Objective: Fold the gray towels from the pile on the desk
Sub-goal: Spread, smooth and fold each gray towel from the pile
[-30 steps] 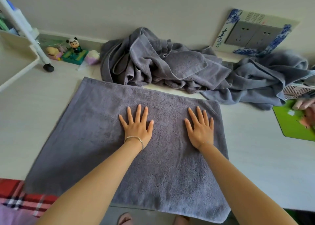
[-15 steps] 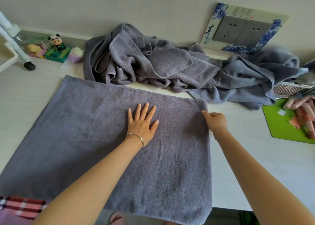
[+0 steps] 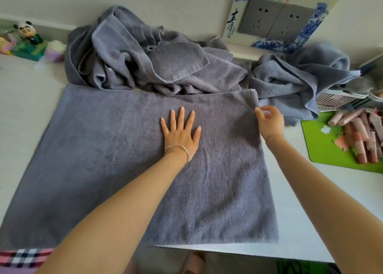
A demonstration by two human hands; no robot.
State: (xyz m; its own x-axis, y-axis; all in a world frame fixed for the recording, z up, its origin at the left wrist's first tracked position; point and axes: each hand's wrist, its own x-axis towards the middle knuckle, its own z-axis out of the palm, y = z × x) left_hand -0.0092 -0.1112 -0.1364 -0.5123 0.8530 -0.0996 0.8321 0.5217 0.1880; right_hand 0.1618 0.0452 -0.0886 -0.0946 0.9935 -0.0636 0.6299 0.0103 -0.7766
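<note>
A gray towel point(image 3: 99, 149) lies spread flat on the white desk point(image 3: 300, 222), its near edge hanging over the desk's front. My left hand point(image 3: 180, 131) presses flat on its middle with fingers spread. My right hand point(image 3: 269, 121) pinches the towel's far right corner, which is lifted slightly off the desk. Behind it sits a crumpled pile of gray towels point(image 3: 149, 60), and a lighter blue-gray towel point(image 3: 294, 80) lies bunched at the right.
A green mat point(image 3: 319, 147) with several pink rolls point(image 3: 360, 132) lies at the right edge beside a slatted basket point(image 3: 335, 99). A panda figurine point(image 3: 28, 33) and small toys stand at the back left. Wall sockets point(image 3: 275, 16) sit above the pile.
My right hand left the towel's surface, went to its far right corner and now pinches and lifts it. My left hand stays pressed on the middle. The view shifted right.
</note>
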